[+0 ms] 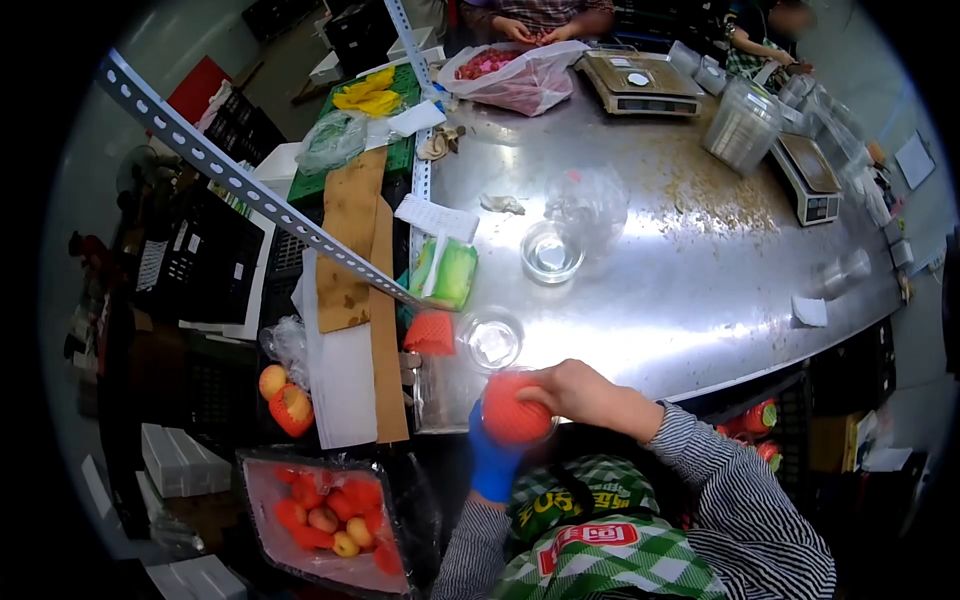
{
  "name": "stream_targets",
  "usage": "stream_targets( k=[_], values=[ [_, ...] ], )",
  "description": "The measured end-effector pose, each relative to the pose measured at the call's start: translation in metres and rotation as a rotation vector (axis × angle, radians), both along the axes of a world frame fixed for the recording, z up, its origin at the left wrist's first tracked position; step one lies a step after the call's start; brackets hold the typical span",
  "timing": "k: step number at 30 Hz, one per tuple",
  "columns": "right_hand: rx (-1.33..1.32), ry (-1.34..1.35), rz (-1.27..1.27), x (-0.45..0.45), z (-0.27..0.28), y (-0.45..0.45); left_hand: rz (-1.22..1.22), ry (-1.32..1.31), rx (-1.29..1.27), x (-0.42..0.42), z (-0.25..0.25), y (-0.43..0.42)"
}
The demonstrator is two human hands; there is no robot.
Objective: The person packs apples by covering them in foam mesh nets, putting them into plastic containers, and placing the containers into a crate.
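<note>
In front of my apron, my left hand [492, 452], in a blue glove, is closed around a round bundle in a red foam fruit net [514, 412]. A clear rim seems to show around its lower edge. From the right, my bare right hand [578, 388] presses its thumb and fingers on the net's top. Whatever is inside the net is hidden. Just beyond lie a clear plastic tub [491, 340] and a second clear tub [552, 252]. A loose red foam net [430, 333] rests left of them.
A lined crate [325, 520] at lower left holds peach-like fruit and red nets. A slotted metal post [240, 185] slants across the left side. Scales [640, 82], stacked clear tubs [743, 125] and a bag of red items [515, 78] stand across the steel table [690, 290]. Two people work beyond.
</note>
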State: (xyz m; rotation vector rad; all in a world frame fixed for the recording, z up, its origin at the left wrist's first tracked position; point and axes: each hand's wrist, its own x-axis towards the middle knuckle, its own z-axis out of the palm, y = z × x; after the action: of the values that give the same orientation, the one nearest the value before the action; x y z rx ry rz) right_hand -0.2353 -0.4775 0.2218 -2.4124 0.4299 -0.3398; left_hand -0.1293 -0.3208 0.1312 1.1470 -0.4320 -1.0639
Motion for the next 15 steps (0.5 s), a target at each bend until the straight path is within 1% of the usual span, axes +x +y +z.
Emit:
stream_targets(
  k=[1, 2, 4, 5, 6, 8, 10, 11, 12, 13, 14, 15],
  values=[
    [-0.246, -0.014, -0.016, 0.003, 0.01, -0.003, 0.02, -0.052, 0.014, 0.001, 0.005, -0.001],
    [-0.192, -0.166, -0.097, 0.007, 0.018, -0.013, 0.071, 0.025, 0.011, 0.003, 0.004, 0.004],
    [-0.294, -0.353, -0.245, 0.023, 0.018, -0.052, 0.184, 0.177, -0.003, 0.009, 0.002, 0.013],
    [-0.491, -0.288, -0.261, 0.031, 0.004, -0.077, 0.259, 0.364, -0.042, 0.012, 0.002, 0.017],
    [-0.686, -0.224, -0.278, 0.038, -0.022, -0.101, 0.334, 0.55, -0.083, 0.014, 0.001, 0.021],
    [-0.813, 0.151, -0.219, 0.039, -0.088, -0.138, 0.363, 0.635, -0.101, 0.015, -0.005, 0.032],
    [-0.715, 0.214, -0.112, 0.038, -0.098, -0.155, 0.389, 0.716, -0.117, 0.017, -0.014, 0.049],
    [-0.668, 0.243, -0.058, 0.041, -0.102, -0.162, 0.332, 0.355, 0.031, 0.015, -0.016, 0.058],
    [-0.602, 0.17, -0.067, 0.043, -0.102, -0.165, 0.296, 0.001, 0.206, 0.013, -0.015, 0.066],
    [-0.534, 0.101, -0.078, 0.044, -0.103, -0.167, 0.286, -0.065, 0.238, 0.01, -0.015, 0.074],
    [-0.469, 0.033, -0.091, 0.045, -0.103, -0.167, 0.301, -0.046, 0.223, 0.007, -0.015, 0.077],
    [-0.409, -0.048, -0.157, 0.048, -0.096, -0.162, 0.317, -0.026, 0.207, 0.005, -0.013, 0.08]
  ],
)
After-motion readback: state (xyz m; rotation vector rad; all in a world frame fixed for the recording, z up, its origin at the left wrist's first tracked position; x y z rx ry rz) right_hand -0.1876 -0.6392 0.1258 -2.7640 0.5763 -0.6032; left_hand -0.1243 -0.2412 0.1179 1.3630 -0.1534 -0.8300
